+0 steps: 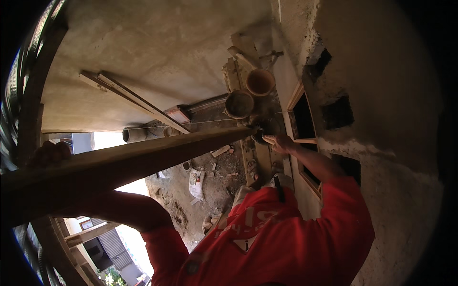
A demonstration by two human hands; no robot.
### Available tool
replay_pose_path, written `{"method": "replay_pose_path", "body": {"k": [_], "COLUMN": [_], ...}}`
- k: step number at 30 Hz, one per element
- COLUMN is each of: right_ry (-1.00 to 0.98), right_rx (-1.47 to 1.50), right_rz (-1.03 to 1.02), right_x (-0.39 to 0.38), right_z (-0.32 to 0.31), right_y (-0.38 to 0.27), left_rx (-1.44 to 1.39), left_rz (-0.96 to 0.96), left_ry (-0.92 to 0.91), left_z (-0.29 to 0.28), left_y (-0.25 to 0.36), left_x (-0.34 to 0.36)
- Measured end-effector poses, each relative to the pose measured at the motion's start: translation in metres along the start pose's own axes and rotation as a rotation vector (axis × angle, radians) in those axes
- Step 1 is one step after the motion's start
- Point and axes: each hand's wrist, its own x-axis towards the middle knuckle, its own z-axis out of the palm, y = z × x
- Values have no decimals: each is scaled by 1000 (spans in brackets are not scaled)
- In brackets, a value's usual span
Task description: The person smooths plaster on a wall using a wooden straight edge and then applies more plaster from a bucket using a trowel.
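Head view: left fingers (pixel 53 151) over long, squared wooden beam (pixel 131 159)

The left hand (pixel 51 153) reaches sideways; the right hand (pixel 282 143) curls.

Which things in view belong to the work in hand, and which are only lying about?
Likely in use:
long wooden beam, in the left hand
dark object by the right hand
planks underfoot

Seemingly lying about:
white sack
two long boards
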Motion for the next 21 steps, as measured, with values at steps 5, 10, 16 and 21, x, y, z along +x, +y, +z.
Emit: {"method": "replay_pose_path", "body": {"k": [5, 10, 16, 21], "right_ry": [11, 23, 561, 776], "right_rx": [-309, -47, -82, 4], "right_rz": [101, 309, 15, -51], "right_x": [49, 63, -16, -43], "right_z": [9, 37, 12, 55], "right_y": [139, 27, 7, -19], "left_rx": [-41, 203, 249, 272], "left_rz": [61, -2, 27, 15], "left_ry": [21, 56, 75, 68], "left_z": [-9, -38, -56, -69], "left_y": [19, 75, 113, 112], "left_x": [3, -18, -24, -45]}}
